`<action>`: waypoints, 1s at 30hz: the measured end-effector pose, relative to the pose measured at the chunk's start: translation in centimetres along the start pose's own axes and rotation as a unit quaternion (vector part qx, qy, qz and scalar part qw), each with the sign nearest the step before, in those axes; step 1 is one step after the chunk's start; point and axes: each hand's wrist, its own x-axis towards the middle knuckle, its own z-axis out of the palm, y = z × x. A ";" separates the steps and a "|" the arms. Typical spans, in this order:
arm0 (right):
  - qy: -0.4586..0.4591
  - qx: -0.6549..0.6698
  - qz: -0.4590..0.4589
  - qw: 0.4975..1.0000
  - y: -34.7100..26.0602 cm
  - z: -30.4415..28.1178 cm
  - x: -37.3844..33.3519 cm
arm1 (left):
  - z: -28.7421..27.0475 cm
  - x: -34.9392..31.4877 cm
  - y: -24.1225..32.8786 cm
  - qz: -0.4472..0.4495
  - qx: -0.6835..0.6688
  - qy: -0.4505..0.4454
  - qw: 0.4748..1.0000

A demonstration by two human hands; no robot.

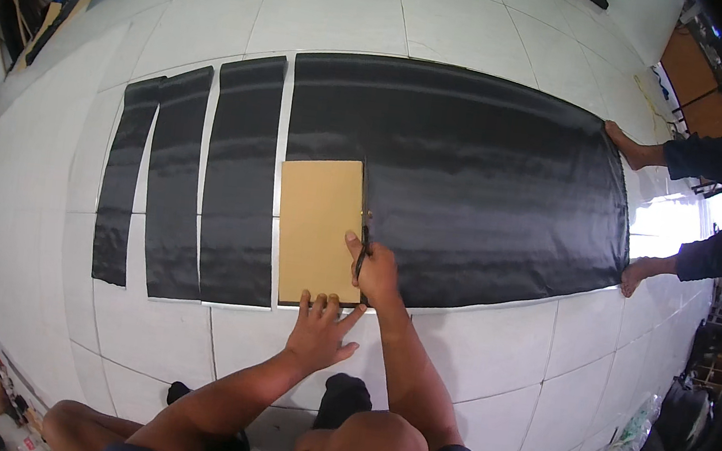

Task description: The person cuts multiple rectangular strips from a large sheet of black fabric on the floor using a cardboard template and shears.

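On the white tiled floor (pixel 472 345), farthest to the left of the cardboard, a narrow strip of black, slightly shiny fabric (pixel 123 189) is laid flat. Between this strip and the cardboard, a second, wider strip of black fabric (pixel 175 186) is placed, and then a third strip of black fabric (pixel 244 176), which is separated from the cardboard by only a thin gap.

The flat, rectangular piece of tan cardboard (pixel 320 230) itself is laid on the left end of a large black fabric sheet (pixel 490 187), close to the near edge of this sheet. By the left hand (pixel 319 335), the near edge of the cardboard is touched from above; its fingers are spread and nothing is grasped by them. Along the right edge of the cardboard, a black-handled cutting tool, apparently scissors (pixel 366 247), is held upon the sheet. Its handle is grasped by the curled fingers of the right hand (pixel 380 274), and the thumb is held over the cardboard's edge. How far the blades are parted cannot be told.

To the right of the cardboard, the greater part of the sheet is stretched out with soft creases. At its far right end, well apart from the cardboard, two bare feet of another person (pixel 638 273) are placed at the corners.
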 end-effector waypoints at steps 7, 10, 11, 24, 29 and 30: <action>-0.013 0.061 -0.005 0.998 -2.7 -0.2 5.9 | 0.3 0.1 0.2 0.008 0.005 -0.001 1.000; -0.007 0.061 -0.002 0.998 -4.9 0.1 7.9 | 0.0 0.3 0.1 0.008 0.001 -0.003 1.000; 0.003 0.061 0.006 0.998 -5.6 0.3 8.5 | -0.1 0.2 0.1 0.006 0.002 -0.009 1.000; -0.030 0.043 -0.013 0.999 -12.0 0.4 18.8 | -0.2 0.4 0.1 -0.004 0.009 -0.061 0.998; -0.019 0.081 -0.023 0.996 -14.4 0.5 21.8 | 0.0 0.4 0.3 -0.012 0.003 -0.056 0.998; -0.025 0.082 -0.024 0.996 -15.1 0.6 22.2 | -0.2 0.3 0.3 -0.015 0.002 -0.056 0.998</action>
